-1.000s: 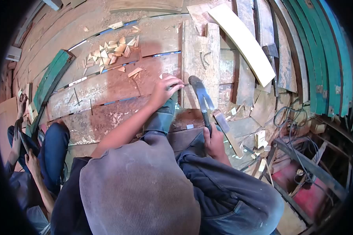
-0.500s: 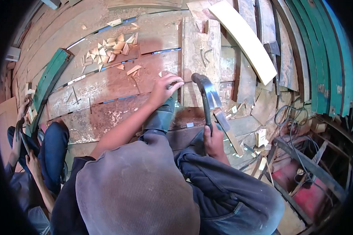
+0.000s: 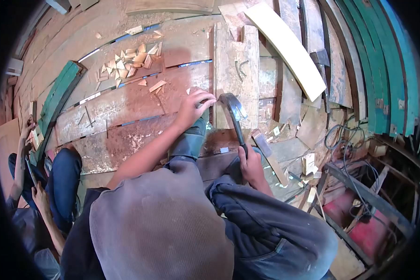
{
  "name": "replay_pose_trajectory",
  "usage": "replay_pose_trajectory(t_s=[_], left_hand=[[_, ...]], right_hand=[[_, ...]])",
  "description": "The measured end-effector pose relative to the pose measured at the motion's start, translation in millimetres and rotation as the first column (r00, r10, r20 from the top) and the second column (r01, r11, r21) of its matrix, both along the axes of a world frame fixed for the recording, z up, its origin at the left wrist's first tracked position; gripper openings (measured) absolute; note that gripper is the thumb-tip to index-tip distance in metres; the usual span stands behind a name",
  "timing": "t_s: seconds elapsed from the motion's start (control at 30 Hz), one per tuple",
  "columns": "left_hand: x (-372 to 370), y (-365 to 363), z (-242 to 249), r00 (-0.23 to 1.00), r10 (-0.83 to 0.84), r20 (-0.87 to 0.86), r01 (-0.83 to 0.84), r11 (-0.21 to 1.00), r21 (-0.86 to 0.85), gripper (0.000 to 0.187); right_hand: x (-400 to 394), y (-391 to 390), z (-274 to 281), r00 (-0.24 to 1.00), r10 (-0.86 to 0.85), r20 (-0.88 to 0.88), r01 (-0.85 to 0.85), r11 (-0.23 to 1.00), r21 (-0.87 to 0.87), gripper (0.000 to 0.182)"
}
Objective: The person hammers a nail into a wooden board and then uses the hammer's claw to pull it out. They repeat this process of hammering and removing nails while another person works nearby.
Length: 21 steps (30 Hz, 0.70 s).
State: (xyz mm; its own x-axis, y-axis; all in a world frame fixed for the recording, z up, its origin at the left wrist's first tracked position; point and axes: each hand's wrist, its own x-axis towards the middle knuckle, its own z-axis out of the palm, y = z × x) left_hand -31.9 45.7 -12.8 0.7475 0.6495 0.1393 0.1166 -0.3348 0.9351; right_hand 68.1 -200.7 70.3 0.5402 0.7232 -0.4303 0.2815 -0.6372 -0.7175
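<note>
My right hand point(image 3: 251, 164) is closed around the handle of a claw hammer point(image 3: 234, 109), whose head lies just right of my left fingertips, over the left edge of a worn wooden block point(image 3: 238, 88). My left hand point(image 3: 194, 106) pinches a thin dark nail-like piece point(image 3: 202, 103) beside that edge, above my shoe. Two bent nails point(image 3: 240, 69) lie on the block. To the right of the hammer rests a chisel-like tool point(image 3: 269, 156) with a wooden handle.
Wood chips point(image 3: 130, 61) lie on the floorboards. A pale curved board point(image 3: 289, 51) and an axe-like tool point(image 3: 323, 65) are at upper right. Green boards point(image 3: 382, 70) stand far right, near cables point(image 3: 347, 140). A co-worker point(image 3: 42, 200) sits at left beside a green beam point(image 3: 58, 100).
The hammer head has swung left toward my left fingers, and my right hand has shifted slightly left with it. My left hand has hardly moved. The co-worker's hands have shifted slightly.
</note>
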Motion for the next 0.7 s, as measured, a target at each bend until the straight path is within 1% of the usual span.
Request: replay_pose_trajectory(t_s=[0.07,0.1,0.17,0.27,0.33,0.37,0.43,0.6,0.7], left_hand=[[-1,1,-2,0.999,-0.001,0.040,0.000,0.999,0.039,0.014],[-2,0,3,1.000,0.001,0.015,-0.002,1.000,0.016,0.014],[-2,0,15,0.999,0.011,-0.031,-0.011,1.000,-0.028,0.015],[0,-2,13,0.997,0.002,-0.077,-0.006,0.999,-0.054,0.016],[1,-2,9,0.999,0.009,-0.032,-0.009,1.000,0.003,0.016],[1,-2,7,1.000,0.010,-0.010,-0.009,0.999,0.031,0.016],[1,-3,5,1.000,0.010,-0.007,-0.010,1.000,-0.003,0.016],[-1,-3,11,1.000,-0.002,-0.015,0.001,0.999,-0.043,0.015],[-1,-2,19,0.999,-0.002,-0.043,0.000,0.999,-0.047,0.014]], right_hand=[[-2,-2,-3,1.000,-0.022,-0.014,0.023,0.997,0.067,0.027],[-5,-6,-4,0.999,-0.034,-0.025,0.036,0.995,0.096,0.027],[-8,-20,-12,0.991,-0.094,-0.094,0.102,0.991,0.087,0.029],[-8,-43,-24,0.966,-0.206,-0.153,0.221,0.971,0.086,0.031],[-5,-53,-33,0.936,-0.288,-0.202,0.313,0.945,0.100,0.033],[-3,-58,-36,0.938,-0.289,-0.191,0.311,0.946,0.093,0.033],[3,-59,-35,0.941,-0.290,-0.172,0.307,0.948,0.082,0.033],[5,-55,-31,0.965,-0.222,-0.142,0.235,0.968,0.085,0.033],[8,-58,-35,0.958,-0.223,-0.183,0.243,0.966,0.094,0.033]])
